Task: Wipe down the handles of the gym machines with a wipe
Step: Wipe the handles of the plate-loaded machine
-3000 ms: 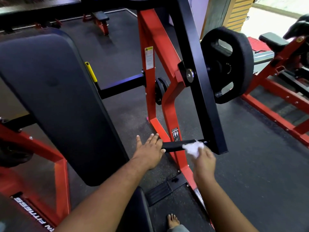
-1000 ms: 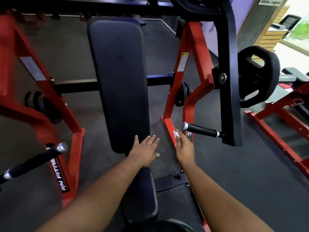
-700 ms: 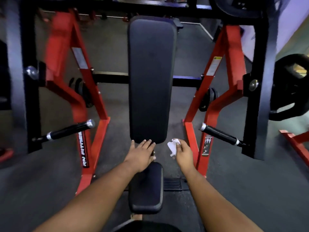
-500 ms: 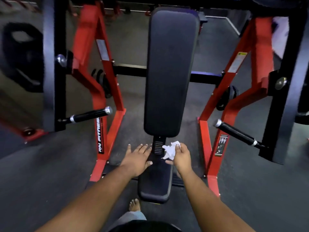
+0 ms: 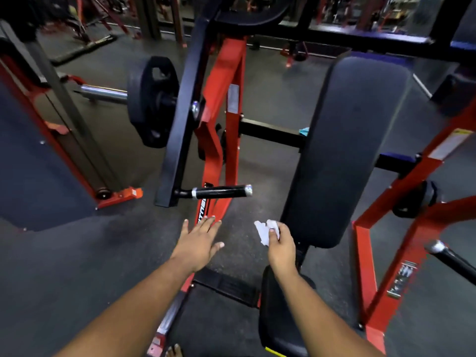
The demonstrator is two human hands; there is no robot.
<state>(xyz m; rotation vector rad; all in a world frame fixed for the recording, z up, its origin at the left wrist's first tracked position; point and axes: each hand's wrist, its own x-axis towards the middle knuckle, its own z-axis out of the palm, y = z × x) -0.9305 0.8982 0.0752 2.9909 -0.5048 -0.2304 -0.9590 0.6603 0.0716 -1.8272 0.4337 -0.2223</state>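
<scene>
My right hand (image 5: 281,247) pinches a crumpled white wipe (image 5: 263,231) in the air just left of the black back pad (image 5: 350,150). My left hand (image 5: 198,244) is flat with fingers spread, hovering below the machine's left handle (image 5: 221,191), a black grip with a silver end cap sticking out of a black lever arm (image 5: 180,130). Neither hand touches that handle. The right handle (image 5: 453,261) shows at the right edge.
Red frame posts (image 5: 224,119) stand behind the left handle. A black weight plate (image 5: 152,101) sits on a chrome sleeve at upper left. The black seat (image 5: 283,313) lies under my right forearm. Another red machine (image 5: 51,140) stands at left on dark rubber flooring.
My view has swung left from the right handle, past the centre pad, to the left handle. Both hands moved left with it; the right hand still holds the wipe.
</scene>
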